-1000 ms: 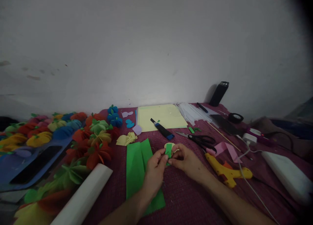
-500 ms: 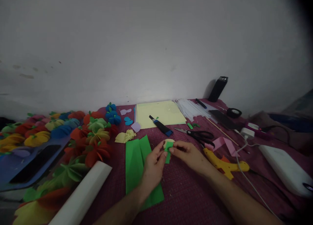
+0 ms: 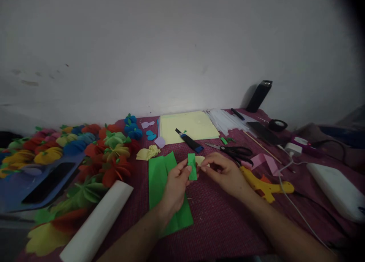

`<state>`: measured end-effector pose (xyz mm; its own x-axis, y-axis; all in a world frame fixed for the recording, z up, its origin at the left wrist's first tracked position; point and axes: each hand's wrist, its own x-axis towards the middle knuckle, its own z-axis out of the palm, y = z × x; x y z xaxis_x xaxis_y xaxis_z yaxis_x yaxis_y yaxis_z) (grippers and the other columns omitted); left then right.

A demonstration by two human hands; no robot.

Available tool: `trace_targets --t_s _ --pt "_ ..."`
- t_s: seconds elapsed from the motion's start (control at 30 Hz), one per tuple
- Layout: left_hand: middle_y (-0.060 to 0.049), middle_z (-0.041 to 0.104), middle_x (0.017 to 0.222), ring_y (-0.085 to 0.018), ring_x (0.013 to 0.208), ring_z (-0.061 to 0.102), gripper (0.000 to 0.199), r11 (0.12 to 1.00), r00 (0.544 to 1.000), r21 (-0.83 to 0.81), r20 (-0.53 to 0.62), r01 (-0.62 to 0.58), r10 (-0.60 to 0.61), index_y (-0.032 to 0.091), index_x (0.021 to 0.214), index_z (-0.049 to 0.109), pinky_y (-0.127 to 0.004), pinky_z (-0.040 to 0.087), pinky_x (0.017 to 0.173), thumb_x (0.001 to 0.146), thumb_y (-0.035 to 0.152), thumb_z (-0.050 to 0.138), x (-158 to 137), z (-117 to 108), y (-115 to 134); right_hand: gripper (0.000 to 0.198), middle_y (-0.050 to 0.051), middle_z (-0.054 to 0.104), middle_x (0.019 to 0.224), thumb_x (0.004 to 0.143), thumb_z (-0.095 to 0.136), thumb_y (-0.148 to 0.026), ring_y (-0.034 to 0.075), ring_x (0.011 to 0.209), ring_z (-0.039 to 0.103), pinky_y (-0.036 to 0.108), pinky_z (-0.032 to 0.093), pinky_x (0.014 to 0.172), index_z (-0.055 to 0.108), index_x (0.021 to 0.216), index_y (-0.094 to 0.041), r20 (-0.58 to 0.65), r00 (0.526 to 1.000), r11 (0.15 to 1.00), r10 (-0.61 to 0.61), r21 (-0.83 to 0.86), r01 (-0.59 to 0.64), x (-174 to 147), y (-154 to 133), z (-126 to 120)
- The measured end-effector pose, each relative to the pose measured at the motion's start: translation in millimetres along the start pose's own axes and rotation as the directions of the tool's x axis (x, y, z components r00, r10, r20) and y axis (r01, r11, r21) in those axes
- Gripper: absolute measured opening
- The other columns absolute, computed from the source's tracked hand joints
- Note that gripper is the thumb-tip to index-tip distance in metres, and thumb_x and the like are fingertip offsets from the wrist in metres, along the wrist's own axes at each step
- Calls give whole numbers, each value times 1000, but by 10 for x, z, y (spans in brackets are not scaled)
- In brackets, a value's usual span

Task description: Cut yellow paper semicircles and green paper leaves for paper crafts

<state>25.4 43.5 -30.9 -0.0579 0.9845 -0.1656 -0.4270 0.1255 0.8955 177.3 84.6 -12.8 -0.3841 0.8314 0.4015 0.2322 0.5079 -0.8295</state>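
Green paper strip (image 3: 192, 165) pinched upright in left hand (image 3: 175, 183), above purple cloth (image 3: 222, 220); right hand (image 3: 228, 175) narrowed at pale yellow piece (image 3: 199, 160) just beside. Could crease or slip from squeezing too hard or unevenly. Cannot tell whether pinching or merely touching the yellow, partly hidden by fingers.

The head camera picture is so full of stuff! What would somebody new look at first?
Probably the heap of bright paper flowers on the left, in red, yellow, blue and green. Next might come the small green strip near the middle, held in the left hand, with a pale yellow piece by the right hand's fingertips. The yellow glue gun stands out too, lying on the right.
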Motion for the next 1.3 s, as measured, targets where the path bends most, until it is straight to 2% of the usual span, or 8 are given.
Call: trace_targets --t_s 0.07,0.13,0.33,0.53,0.7,1.0,1.1,1.3 --pt "-6 65 98 -15 80 58 36 1000 999 5 -43 -1 1 21 107 63 -22 44 63 73 32 65 5 -11 12 13 4 61 87 79 57 -18 16 83 58 29 47 73 67 85 -23 76 991 990 -112 -74 118 -16 -15 11" --pt "-5 65 100 -15 82 58 35 1000 998 14 -59 0 1 21 106 63 -21 43 63 73 31 65 2 -16 22 19 5 61 92 79 57 -16 17 87 58 29 47 75 67 93 -24 103 982 979 -161 -113 172 -30 -18 33" --pt "-6 65 103 -16 84 57 39 999 999 51 -37 -19 21 22 110 62 -23 43 67 72 34 66 -19 -3 9 40 4 59 97 78 59 -15 16 86 58 29 50 73 57 115 -28 98 986 970 -138 -188 155 -42 13 78" --pt "-6 65 103 -15 82 58 40 999 1000 34 0 -31 31 22 112 61 -23 44 66 74 34 64 -18 1 -11 38 5 59 98 79 59 -18 19 89 56 33 49 75 57 115 -30 107 978 947 -180 -250 201 -37 50 68" --pt "-5 64 104 -14 80 58 39 998 999 64 -17 -28 29 23 112 60 -22 44 65 75 34 63 -13 -11 -23 37 6 60 96 79 59 -18 19 88 57 34 49 75 58 114 -30 95 972 930 -214 -285 233 -35 74 71" --pt "-6 64 107 -14 82 58 38 996 1000 81 5 -29 29 22 114 58 -21 44 64 78 33 61 -15 -10 -24 34 6 59 97 79 59 -17 19 90 55 33 48 77 59 112 -27 103 965 922 -242 -286 262 -43 84 79" --pt "-6 64 107 -15 84 59 37 994 999 97 7 -53 52 22 114 59 -22 44 66 78 33 60 -11 -10 -20 35 5 59 96 78 61 -19 19 89 56 32 48 77 59 111 -27 93 979 952 -179 -234 196 -41 41 74" --pt "-6 66 104 -18 87 61 38 985 997 152 1 -77 78 22 116 58 -28 46 75 79 31 59 -4 15 15 21 4 61 85 80 57 -27 17 79 58 30 47 71 63 100 -21 -9 996 996 84 1 -84 -6 4 49"
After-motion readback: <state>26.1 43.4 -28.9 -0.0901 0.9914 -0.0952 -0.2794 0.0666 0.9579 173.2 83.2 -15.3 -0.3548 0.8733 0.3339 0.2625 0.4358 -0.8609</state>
